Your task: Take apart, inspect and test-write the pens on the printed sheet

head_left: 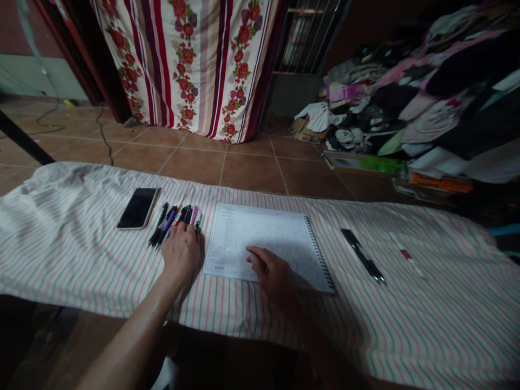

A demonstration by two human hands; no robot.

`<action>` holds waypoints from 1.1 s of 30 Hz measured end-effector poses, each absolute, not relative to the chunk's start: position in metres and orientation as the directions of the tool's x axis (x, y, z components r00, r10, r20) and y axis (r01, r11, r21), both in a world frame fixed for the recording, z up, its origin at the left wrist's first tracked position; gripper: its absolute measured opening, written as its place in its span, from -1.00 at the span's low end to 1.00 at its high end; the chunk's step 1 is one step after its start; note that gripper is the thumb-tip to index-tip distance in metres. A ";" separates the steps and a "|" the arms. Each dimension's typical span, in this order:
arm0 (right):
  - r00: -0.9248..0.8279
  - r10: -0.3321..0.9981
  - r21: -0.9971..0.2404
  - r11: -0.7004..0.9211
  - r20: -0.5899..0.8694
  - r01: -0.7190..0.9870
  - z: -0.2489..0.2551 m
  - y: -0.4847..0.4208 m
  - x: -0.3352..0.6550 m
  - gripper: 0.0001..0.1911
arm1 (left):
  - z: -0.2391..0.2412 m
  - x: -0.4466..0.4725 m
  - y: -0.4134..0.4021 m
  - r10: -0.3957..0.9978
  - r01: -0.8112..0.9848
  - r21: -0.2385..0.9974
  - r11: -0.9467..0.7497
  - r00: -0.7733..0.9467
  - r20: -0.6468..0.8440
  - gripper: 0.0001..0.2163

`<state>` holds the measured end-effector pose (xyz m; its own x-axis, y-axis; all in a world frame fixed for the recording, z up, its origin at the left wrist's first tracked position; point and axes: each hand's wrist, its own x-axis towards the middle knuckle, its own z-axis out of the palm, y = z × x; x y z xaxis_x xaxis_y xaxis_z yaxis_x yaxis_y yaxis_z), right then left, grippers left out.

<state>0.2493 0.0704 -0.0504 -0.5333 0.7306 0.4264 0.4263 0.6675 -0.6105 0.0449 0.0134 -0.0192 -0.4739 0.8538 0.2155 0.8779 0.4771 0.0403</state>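
Observation:
A row of several pens [173,221] lies on a striped cloth [73,238], just left of a spiral notebook [268,238]. My left hand [181,252] rests on the near ends of those pens, fingers curled over them. My right hand [273,272] lies on the notebook's lower edge with its fingers closed in a pinch; what it holds is hidden. A dark phone [138,208] lies left of the pens.
A black pen [363,255] and a white pen with a red band [406,254] lie on the cloth to the right of the notebook. Beyond are a tiled floor, a floral curtain [195,65] and a heap of clothes [426,92] at the right.

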 end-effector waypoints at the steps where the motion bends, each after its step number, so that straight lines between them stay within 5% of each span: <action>1: -0.530 0.734 -0.615 0.663 0.424 0.426 -0.050 0.070 0.250 -0.75 | -0.020 0.045 0.014 0.854 0.877 0.040 0.479 -0.475 0.213 -0.79; 33: -0.526 0.728 -0.608 0.672 0.439 0.422 -0.050 0.072 0.257 -0.75 | -0.018 0.052 0.021 0.862 0.868 0.034 0.496 -0.497 0.102 -0.74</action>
<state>0.2566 0.0719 -0.0496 -0.5265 0.7280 0.4391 0.4219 0.6722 -0.6084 0.0522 0.0208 -0.0183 -0.4968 0.8619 0.1018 0.8676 0.4961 0.0339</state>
